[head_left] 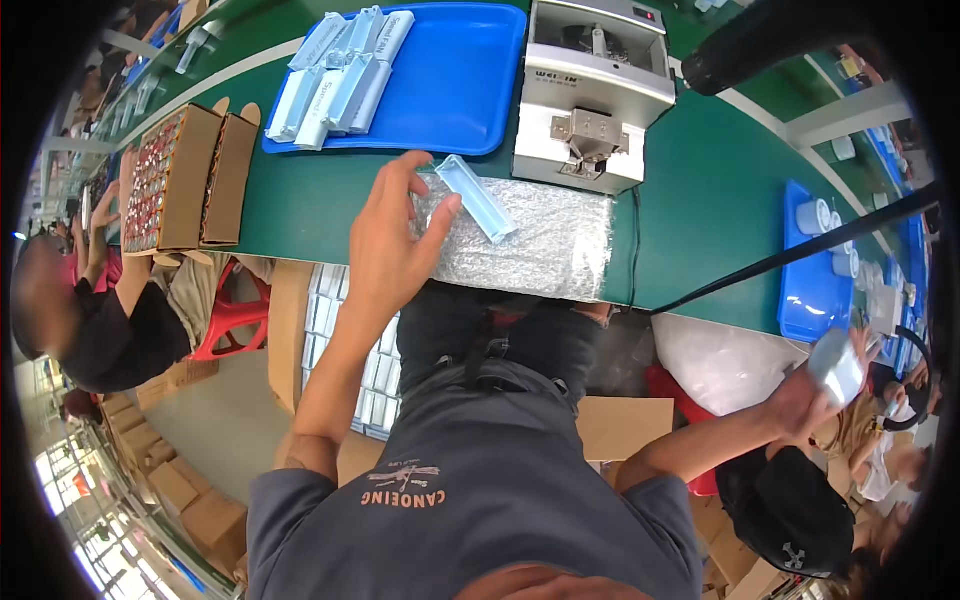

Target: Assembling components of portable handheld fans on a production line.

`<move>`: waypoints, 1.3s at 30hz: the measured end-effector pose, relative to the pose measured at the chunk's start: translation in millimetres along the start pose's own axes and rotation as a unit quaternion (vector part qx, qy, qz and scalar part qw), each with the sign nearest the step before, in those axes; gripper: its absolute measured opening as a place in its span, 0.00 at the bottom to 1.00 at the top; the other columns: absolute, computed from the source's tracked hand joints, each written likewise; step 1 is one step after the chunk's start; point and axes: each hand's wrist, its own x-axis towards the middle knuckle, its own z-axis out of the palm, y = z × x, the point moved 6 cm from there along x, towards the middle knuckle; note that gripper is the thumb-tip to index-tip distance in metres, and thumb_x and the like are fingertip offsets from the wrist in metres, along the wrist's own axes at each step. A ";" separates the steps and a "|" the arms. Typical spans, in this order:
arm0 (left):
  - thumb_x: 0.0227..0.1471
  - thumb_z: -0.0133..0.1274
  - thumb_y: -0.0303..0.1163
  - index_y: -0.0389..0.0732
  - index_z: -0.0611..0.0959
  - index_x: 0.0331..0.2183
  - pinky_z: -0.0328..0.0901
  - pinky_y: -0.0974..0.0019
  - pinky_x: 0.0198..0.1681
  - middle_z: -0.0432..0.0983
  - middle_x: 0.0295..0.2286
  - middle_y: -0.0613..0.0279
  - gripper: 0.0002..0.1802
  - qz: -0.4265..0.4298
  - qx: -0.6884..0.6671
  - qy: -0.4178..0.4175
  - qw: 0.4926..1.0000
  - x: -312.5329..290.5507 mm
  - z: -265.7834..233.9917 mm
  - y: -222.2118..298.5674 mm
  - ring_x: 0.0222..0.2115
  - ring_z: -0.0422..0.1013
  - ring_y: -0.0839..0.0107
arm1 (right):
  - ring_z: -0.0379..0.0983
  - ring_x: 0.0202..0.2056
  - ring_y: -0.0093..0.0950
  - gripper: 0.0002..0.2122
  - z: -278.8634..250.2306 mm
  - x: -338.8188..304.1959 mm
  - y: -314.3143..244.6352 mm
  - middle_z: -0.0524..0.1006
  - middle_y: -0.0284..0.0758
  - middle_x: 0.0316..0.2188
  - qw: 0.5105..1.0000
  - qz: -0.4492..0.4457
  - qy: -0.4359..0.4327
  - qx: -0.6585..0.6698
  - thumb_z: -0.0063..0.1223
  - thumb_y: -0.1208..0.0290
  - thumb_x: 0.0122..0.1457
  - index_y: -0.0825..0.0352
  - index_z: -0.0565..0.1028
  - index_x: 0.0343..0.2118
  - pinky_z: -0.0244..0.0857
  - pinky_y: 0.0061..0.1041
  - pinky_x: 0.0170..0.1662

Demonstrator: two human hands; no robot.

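— Pale blue plastic, is that what the left hand (395, 235) is touching in the head view?

— Yes, its fingers are pinching one end of a slim translucent case (477, 197) lying on the foil mat (545, 245) at the green surface (700, 200) edge. It is looking light, stiff and slick; gripping across the long sides seems safest.

— And the right hand (805, 395)?

— It is closing around a white cylindrical piece (838, 365), off to the side.
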 end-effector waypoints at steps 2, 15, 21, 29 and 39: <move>0.53 0.65 0.43 0.38 0.76 0.45 0.65 0.60 0.27 0.72 0.25 0.61 0.25 -0.017 0.000 -0.022 1.000 -4.2 8.7 4.5 0.22 0.68 0.65 | 0.67 0.48 0.37 0.34 33.9 -28.5 -23.0 0.72 0.44 0.46 0.983 0.042 -0.053 0.170 0.68 0.57 0.42 0.69 0.66 0.49 0.66 0.35 0.47; 0.54 0.63 0.42 0.35 0.79 0.31 0.73 0.61 0.36 0.82 0.32 0.48 0.18 -0.198 -0.182 -0.069 0.961 -4.1 27.2 -13.6 0.31 0.80 0.61 | 0.74 0.56 0.43 0.31 246.3 -111.8 -9.4 0.74 0.52 0.56 0.823 0.247 -0.380 0.341 0.67 0.78 0.41 0.70 0.71 0.53 0.66 0.39 0.58; 0.61 0.56 0.35 0.33 0.72 0.52 0.74 0.61 0.47 0.81 0.39 0.50 0.22 -0.231 -0.544 -0.092 0.802 -12.7 37.1 -3.3 0.41 0.80 0.59 | 0.71 0.58 0.46 0.31 268.2 -113.8 -15.4 0.73 0.55 0.56 0.791 0.237 -0.447 0.344 0.67 0.76 0.42 0.71 0.70 0.53 0.63 0.42 0.60; 0.62 0.57 0.42 0.32 0.74 0.53 0.74 0.64 0.46 0.80 0.40 0.52 0.26 -0.258 -0.566 -0.144 0.770 -25.6 57.8 -6.8 0.40 0.79 0.68 | 0.73 0.58 0.42 0.30 282.7 -107.9 -14.5 0.74 0.48 0.58 0.806 0.207 -0.439 0.340 0.66 0.75 0.44 0.68 0.70 0.54 0.64 0.38 0.61; 0.62 0.56 0.44 0.33 0.75 0.52 0.73 0.65 0.45 0.81 0.40 0.50 0.27 -0.266 -0.573 -0.149 0.761 -27.4 60.9 -4.4 0.40 0.79 0.69 | 0.67 0.62 0.45 0.30 278.4 -107.8 -11.1 0.72 0.53 0.58 0.789 0.236 -0.405 0.399 0.64 0.79 0.45 0.70 0.69 0.54 0.59 0.43 0.64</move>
